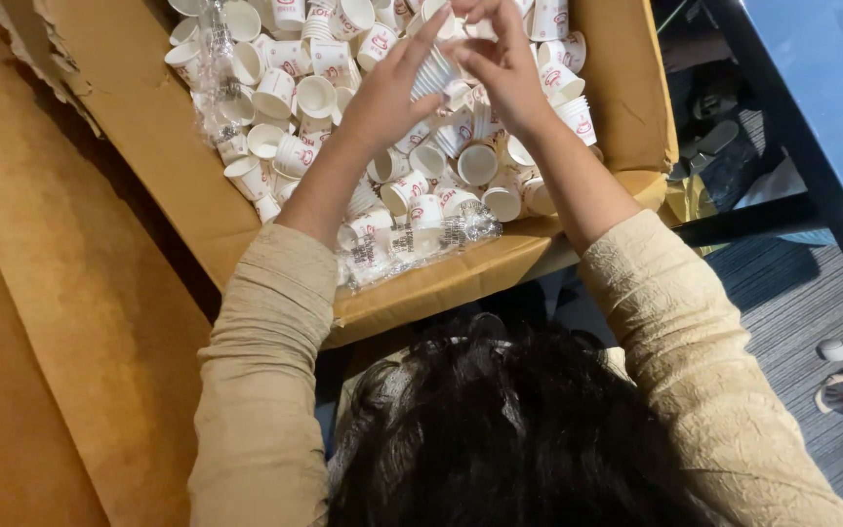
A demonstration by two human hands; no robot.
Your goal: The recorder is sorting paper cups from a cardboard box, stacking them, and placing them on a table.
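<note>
Cups in a short nested stack sit pinched between the fingertips of the left hand and right hand above a cardboard box crowded with loose paper cups, crumpled clear plastic sleeves lying along its near wall.

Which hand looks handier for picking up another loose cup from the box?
Probably the right hand: only its fingertips touch the stacked paper cups, while the left hand cradles the stack from beneath. Loose cups lie under both in the cardboard box.
</note>
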